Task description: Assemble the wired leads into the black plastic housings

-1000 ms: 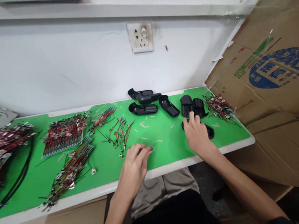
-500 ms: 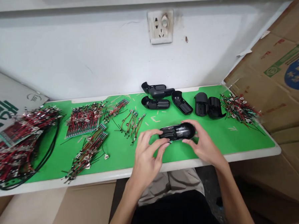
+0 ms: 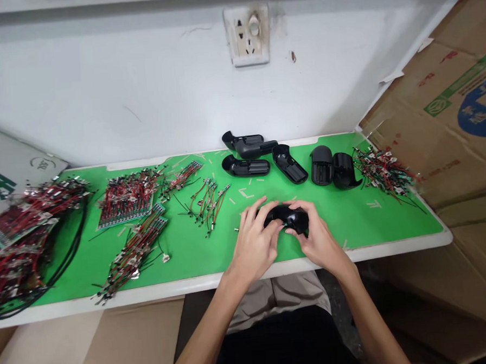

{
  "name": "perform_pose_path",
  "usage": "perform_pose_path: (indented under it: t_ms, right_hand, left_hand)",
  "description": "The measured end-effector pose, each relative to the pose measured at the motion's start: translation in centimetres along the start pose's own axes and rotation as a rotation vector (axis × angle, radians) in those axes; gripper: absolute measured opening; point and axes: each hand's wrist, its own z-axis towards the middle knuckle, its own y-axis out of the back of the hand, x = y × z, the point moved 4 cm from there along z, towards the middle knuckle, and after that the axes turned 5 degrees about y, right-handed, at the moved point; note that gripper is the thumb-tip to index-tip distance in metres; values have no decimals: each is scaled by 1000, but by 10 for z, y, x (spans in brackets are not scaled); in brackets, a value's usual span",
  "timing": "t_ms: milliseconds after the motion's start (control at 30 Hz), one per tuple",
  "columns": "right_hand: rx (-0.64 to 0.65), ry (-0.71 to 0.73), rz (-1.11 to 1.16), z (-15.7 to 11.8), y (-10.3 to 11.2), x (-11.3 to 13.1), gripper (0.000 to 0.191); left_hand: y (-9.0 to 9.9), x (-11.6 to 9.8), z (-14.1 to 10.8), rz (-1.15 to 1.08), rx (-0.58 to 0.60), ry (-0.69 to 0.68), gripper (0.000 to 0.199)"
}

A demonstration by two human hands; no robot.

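A glossy black plastic shell (image 3: 296,219) is held between both hands just above the front part of the green mat. My left hand (image 3: 258,238) wraps its fingers over the shell's left end, the thumb and a fingertip pressed to its near edge. My right hand (image 3: 317,235) closes round the right end, thumb in front and fingers behind. A small bit of green and white, perhaps part of a wired circuit board, shows at the left fingertips; most of it is hidden. More black shells (image 3: 246,165) lie behind the hands, several of them with the hollow side up.
Small wired boards (image 3: 211,202) lie left of the hands. Bundles of red-wired boards (image 3: 127,193) and a large heap (image 3: 21,237) with black cable fill the left. Another wire pile (image 3: 387,169) sits far right beside a cardboard box (image 3: 441,155). A wall socket (image 3: 247,36) is behind.
The shell has tilted and turned between my hands, so its inside shows less. My left hand has moved right and now covers more of it. The whole view has shifted slightly.
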Motion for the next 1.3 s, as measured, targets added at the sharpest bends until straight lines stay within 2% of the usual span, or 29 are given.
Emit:
perform_pose_path:
  t_ms: [300, 633, 967, 1300]
  right_hand:
    - [6, 4, -18, -1, 0, -1, 42]
    - [8, 9, -27, -1, 0, -1, 45]
    - [10, 10, -40, -1, -1, 0, 49]
    - [17, 29, -62, -1, -1, 0, 46]
  left_hand:
    - [0, 2, 3, -111, -20, 23, 15]
    - [1, -1, 9, -22, 30, -37, 21]
    - [6, -3, 17, -40, 61, -85, 20]
    - [9, 6, 21, -34, 89, -156, 16]
